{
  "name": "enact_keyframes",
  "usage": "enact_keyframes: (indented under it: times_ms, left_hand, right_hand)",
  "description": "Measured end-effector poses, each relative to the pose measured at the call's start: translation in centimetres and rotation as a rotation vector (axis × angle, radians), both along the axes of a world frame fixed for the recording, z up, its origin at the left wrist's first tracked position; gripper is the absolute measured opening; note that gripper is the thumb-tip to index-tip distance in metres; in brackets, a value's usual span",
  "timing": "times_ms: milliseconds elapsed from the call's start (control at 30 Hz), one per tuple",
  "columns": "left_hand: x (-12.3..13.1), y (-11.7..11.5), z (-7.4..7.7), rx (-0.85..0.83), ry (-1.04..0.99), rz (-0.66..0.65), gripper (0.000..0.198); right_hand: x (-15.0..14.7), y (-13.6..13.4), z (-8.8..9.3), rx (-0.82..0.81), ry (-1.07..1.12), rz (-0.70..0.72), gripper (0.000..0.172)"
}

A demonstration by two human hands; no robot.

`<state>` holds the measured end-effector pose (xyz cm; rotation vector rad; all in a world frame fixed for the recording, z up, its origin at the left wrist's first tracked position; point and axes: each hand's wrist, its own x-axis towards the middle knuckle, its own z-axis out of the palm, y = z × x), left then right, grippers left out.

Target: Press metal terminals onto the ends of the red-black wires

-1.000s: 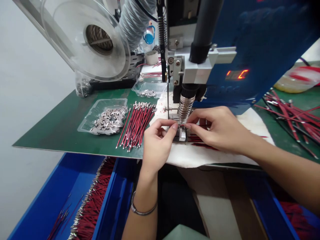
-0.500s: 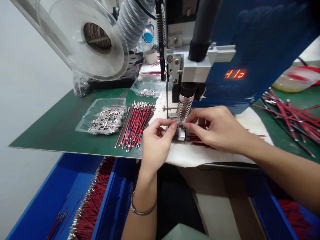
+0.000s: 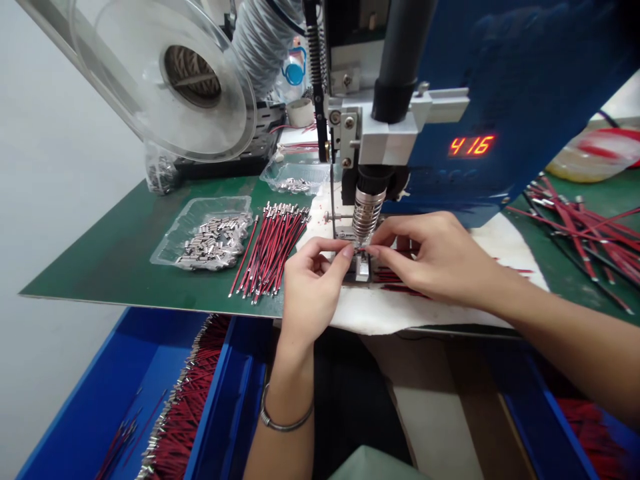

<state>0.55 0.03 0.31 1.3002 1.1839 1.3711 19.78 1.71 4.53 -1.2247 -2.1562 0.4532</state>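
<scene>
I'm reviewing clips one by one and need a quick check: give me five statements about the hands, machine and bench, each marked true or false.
1. The left hand and right hand have their fingertips close together near the metal coil's lower end. True.
2. The bracelet is on the right arm. False: it is on the left.
3. The lit display reads 416. True.
4. The tabletop is white. False: it is green.
5. The white sheet extends beneath the right hand. True.
</scene>
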Motion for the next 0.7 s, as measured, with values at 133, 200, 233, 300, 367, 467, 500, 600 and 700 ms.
enact_keyframes:
  times_ms: [133,200,233,300,367,467,500,600,700]
  left_hand:
    - [0.01,-0.03,-0.05,-0.001,-0.004,-0.001,0.015]
    - [0.01,-0.06,-0.06,-0.001,-0.004,0.000,0.015]
    - [0.02,-0.07,-0.06,0.002,-0.003,0.002,0.015]
    - [0.02,-0.09,-0.03,0.007,0.002,0.007,0.014]
    - [0.03,-0.09,0.02,0.005,0.006,0.011,0.014]
    - [0.01,-0.09,0.01,-0.001,0.005,0.012,0.015]
    - [0.00,-0.09,-0.02,0.000,0.004,0.011,0.015]
    - [-0.04,-0.05,-0.18,0.004,0.002,0.007,0.015]
    - [-0.03,-0.01,-0.29,0.000,-0.006,0.003,0.015]
  right_hand:
    - [0.04,-0.04,-0.04,-0.006,0.010,-0.002,0.017]
    - [0.05,-0.03,-0.07,-0.009,0.016,0.000,0.017]
    - [0.05,-0.03,-0.08,-0.011,0.018,0.000,0.017]
    - [0.08,-0.03,-0.10,-0.012,0.024,-0.002,0.017]
    - [0.11,-0.03,-0.10,-0.014,0.024,-0.007,0.017]
    - [0.11,-0.02,-0.09,-0.012,0.011,-0.012,0.017]
    - [0.09,-0.01,-0.10,-0.011,0.008,-0.012,0.017]
    - [0.05,0.02,-0.12,-0.003,0.005,-0.013,0.017]
    - [0.03,0.01,-0.17,0.001,-0.009,-0.020,0.017]
